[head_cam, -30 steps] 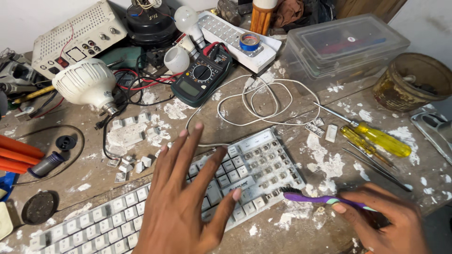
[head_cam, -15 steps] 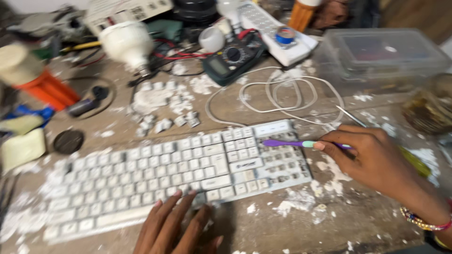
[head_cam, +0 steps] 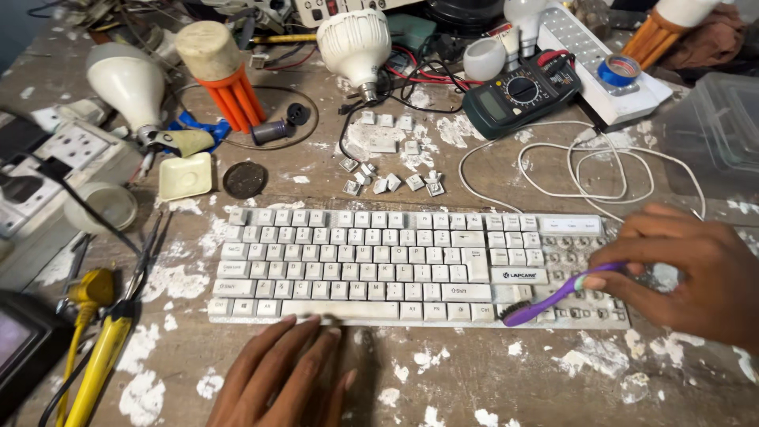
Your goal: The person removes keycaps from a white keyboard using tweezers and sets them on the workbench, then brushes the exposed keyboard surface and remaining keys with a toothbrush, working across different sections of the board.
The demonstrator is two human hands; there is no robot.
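Holding a purple toothbrush (head_cam: 553, 296), the right hand (head_cam: 684, 273) curls its fingers tight around the handle. The brush's dark bristles touch the right end of the white keyboard (head_cam: 356, 265), where many keys are gone. The keyboard lies flat in the middle of the messy table (head_cam: 474, 372). The left hand (head_cam: 281, 379) is open and flat, holding nothing, with its fingertips touching the keyboard's front edge. Loose key caps (head_cam: 387, 178) lie just behind the keyboard. A dark meter (head_cam: 522, 95) sits farther behind it.
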